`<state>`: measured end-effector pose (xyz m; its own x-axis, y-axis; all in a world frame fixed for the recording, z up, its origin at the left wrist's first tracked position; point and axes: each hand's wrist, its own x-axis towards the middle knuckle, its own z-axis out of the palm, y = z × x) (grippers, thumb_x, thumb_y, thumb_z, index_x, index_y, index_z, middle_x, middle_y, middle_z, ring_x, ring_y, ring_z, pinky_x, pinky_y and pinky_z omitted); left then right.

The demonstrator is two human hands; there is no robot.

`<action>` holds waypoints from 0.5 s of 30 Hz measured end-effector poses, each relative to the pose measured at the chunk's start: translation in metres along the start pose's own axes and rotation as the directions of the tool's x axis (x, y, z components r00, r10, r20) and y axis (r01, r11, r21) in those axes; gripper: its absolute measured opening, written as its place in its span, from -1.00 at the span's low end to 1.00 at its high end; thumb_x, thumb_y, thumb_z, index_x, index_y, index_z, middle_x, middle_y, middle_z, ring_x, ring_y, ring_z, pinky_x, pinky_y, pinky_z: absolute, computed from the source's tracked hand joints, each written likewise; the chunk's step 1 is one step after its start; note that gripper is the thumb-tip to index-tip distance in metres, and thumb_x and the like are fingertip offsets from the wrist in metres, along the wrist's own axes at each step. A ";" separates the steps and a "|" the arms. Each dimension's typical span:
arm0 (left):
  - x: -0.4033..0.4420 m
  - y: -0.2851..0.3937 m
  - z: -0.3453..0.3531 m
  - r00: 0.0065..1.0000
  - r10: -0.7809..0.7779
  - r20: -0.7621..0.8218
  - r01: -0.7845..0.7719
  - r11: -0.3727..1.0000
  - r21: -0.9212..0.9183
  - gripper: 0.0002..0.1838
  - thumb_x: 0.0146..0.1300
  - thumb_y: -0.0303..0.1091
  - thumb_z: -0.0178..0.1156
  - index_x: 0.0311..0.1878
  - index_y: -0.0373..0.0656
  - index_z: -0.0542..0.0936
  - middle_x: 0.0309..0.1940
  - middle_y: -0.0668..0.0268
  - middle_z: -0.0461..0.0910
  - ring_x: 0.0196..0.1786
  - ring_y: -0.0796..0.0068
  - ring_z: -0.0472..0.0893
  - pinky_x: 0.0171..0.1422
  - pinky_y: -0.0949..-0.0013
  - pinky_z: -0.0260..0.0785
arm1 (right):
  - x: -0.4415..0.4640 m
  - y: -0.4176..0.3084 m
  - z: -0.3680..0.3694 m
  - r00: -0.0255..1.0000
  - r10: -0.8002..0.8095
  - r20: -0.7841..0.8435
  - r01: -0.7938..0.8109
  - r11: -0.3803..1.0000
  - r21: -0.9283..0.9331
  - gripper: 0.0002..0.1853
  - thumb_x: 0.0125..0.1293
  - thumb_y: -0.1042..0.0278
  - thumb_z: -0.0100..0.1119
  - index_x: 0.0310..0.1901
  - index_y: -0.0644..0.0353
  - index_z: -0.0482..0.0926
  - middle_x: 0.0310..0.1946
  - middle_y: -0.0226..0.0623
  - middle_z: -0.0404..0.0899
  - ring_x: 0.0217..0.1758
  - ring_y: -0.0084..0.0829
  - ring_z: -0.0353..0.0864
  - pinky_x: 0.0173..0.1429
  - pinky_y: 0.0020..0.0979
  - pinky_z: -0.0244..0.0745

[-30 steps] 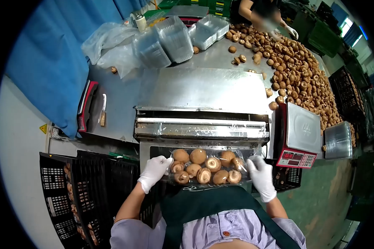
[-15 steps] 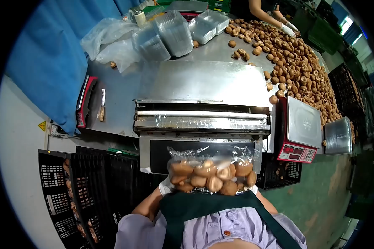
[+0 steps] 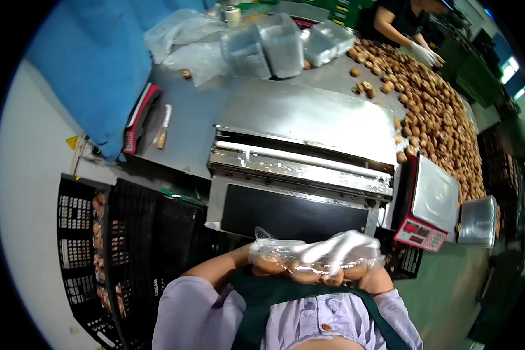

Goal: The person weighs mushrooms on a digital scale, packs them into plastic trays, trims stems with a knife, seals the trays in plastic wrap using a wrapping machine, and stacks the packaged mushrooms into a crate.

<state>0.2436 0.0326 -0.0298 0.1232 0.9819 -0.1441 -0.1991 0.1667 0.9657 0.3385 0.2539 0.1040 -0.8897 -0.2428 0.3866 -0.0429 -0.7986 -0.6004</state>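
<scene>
A film-wrapped pack of brown mushrooms [image 3: 304, 272] is held close to my apron, at the front of the wrapping machine [image 3: 303, 166]. My left hand [image 3: 269, 247], white-gloved, grips the pack's left end; film and mushrooms partly hide its fingers. Across the top of the pack lies my gloved right hand [image 3: 345, 249], its fingers spread over the clear film and slightly blurred. Loose film sticks up at the pack's upper left corner. Just beyond the pack is the machine's black plate [image 3: 291, 213], with a film roller behind it.
Right of the machine stands a red scale [image 3: 429, 201], with clear trays [image 3: 477, 221] beside it. Loose mushrooms [image 3: 440, 116] cover the table's right side, where a co-worker's gloved hand [image 3: 424, 53] works. A knife [image 3: 164, 127] lies left; black crates [image 3: 108, 251] stand below.
My right hand has come from the pack's right end onto its top. The pack has tipped, showing fewer mushrooms, and sits nearer my body. The view has turned slightly.
</scene>
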 end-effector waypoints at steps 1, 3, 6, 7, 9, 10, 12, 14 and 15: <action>0.006 0.006 0.002 0.999 0.048 -0.013 -0.048 0.997 0.055 -0.67 0.39 -0.24 -0.01 0.10 -0.22 0.46 0.03 0.26 0.52 0.00 0.42 0.54 0.04 0.45 0.41 | -0.003 0.005 0.007 0.968 0.232 -0.096 -0.201 0.944 0.263 -0.43 0.24 0.10 0.18 0.06 0.52 0.44 -0.08 0.23 0.48 -0.18 -0.14 0.60 -0.24 -0.25 0.58; 0.017 0.021 -0.002 0.970 0.231 -0.082 -0.204 0.947 0.248 -0.67 0.39 -0.23 -0.02 0.09 -0.22 0.47 0.04 0.27 0.52 0.02 0.42 0.54 0.08 0.44 0.39 | -0.011 0.010 0.003 0.774 0.625 -0.101 -0.403 0.609 0.683 -0.36 0.29 0.08 0.14 0.19 0.47 0.30 -0.14 0.14 0.49 -0.34 -0.33 0.61 -0.50 -0.55 0.49; 0.042 0.049 -0.035 0.920 -0.166 -0.354 0.297 0.886 0.356 -0.70 0.40 -0.20 -0.03 0.00 -0.18 0.53 -0.06 0.30 0.60 -0.09 0.40 0.60 -0.01 0.45 0.44 | -0.031 0.017 -0.027 0.532 0.838 -0.121 -0.522 0.437 0.732 -0.39 0.32 0.09 0.12 0.22 0.41 0.29 -0.13 0.03 0.51 -0.39 -0.43 0.61 -0.46 -0.60 0.53; 0.038 0.068 -0.047 0.866 -0.204 -0.457 0.294 0.946 0.135 -0.69 0.40 -0.16 -0.03 -0.04 -0.17 0.55 -0.15 0.30 0.62 -0.18 0.43 0.61 -0.09 0.43 0.46 | -0.027 0.019 -0.032 0.518 0.830 -0.206 -0.562 0.512 0.650 -0.40 0.32 0.09 0.12 0.21 0.41 0.30 -0.13 0.02 0.52 -0.38 -0.43 0.61 -0.44 -0.59 0.53; 0.019 0.122 -0.056 0.816 -0.159 -0.556 0.205 0.979 0.021 -0.65 0.40 -0.08 -0.03 -0.10 -0.16 0.58 -0.25 0.29 0.64 -0.28 0.49 0.62 -0.18 0.43 0.48 | -0.017 0.022 -0.045 0.506 0.755 -0.418 -0.617 0.655 0.436 -0.42 0.32 0.09 0.11 0.19 0.41 0.33 -0.14 0.00 0.54 -0.36 -0.43 0.62 -0.39 -0.57 0.53; 0.009 0.151 -0.052 0.826 -0.074 -0.559 0.177 0.975 0.134 -0.63 0.39 -0.04 -0.02 -0.13 -0.16 0.58 -0.27 0.27 0.64 -0.30 0.53 0.62 -0.20 0.43 0.48 | -0.012 0.024 -0.048 0.509 0.686 -0.520 -0.640 0.706 0.304 -0.43 0.33 0.09 0.11 0.18 0.40 0.34 -0.15 -0.02 0.55 -0.36 -0.43 0.62 -0.37 -0.56 0.53; 0.000 0.182 -0.029 0.912 0.138 -0.386 0.189 0.694 0.695 -0.53 0.32 0.12 -0.03 -0.11 -0.07 0.62 -0.33 0.18 0.66 -0.27 0.23 0.65 -0.19 0.26 0.49 | -0.003 0.026 -0.053 0.526 0.520 -0.673 -0.675 0.737 0.042 -0.45 0.33 0.10 0.11 0.16 0.40 0.37 -0.16 -0.04 0.56 -0.34 -0.42 0.63 -0.33 -0.54 0.53; -0.004 0.202 0.015 0.906 0.126 -0.404 0.327 0.397 0.857 -0.49 0.27 0.19 -0.05 -0.11 -0.05 0.61 -0.43 0.14 0.63 -0.31 0.13 0.64 -0.26 0.17 0.48 | 0.002 0.029 -0.058 0.548 0.395 -0.738 -0.688 0.714 -0.129 -0.47 0.33 0.10 0.11 0.14 0.40 0.39 -0.17 -0.06 0.58 -0.32 -0.42 0.64 -0.29 -0.52 0.52; -0.001 0.188 0.026 0.865 0.232 -0.444 0.303 0.464 0.832 -0.47 0.26 0.21 -0.03 -0.09 -0.07 0.60 -0.48 0.14 0.61 -0.34 0.13 0.64 -0.29 0.17 0.47 | 0.005 0.030 -0.060 0.558 0.351 -0.752 -0.691 0.698 -0.188 -0.48 0.33 0.10 0.11 0.13 0.39 0.41 -0.17 -0.07 0.58 -0.31 -0.41 0.64 -0.27 -0.51 0.52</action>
<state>0.2312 0.0610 0.1576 -0.3715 0.9284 0.0031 0.7543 0.2999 0.5840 0.3058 0.2616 0.0456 -0.8534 -0.0018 -0.5212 0.4999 -0.2859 -0.8175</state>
